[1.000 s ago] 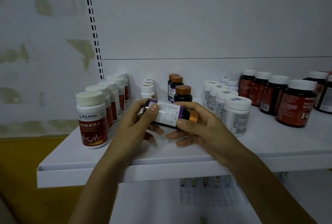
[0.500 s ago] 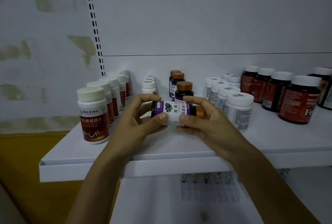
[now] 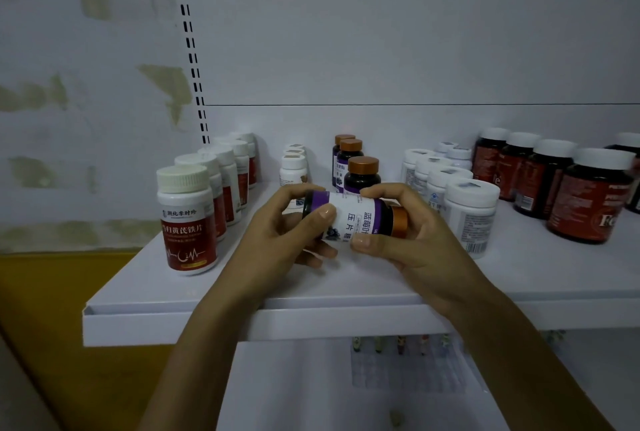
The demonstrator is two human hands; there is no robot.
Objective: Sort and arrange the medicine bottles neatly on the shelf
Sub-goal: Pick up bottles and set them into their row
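- Head view: purple-label bottle (image 3: 353, 219) held on its side over the front of shelf (image 3: 554, 268), long axis left-right, copper cap toward right hand (image 3: 412, 243).
- Left hand (image 3: 287, 233) pinches the base end; right hand's fingers curl round the cap end.
- Matching copper-capped row (image 3: 362, 171) stands just behind; bottle needs uprighting, probably by lifting the cap end. Clearance above shelf unclear.
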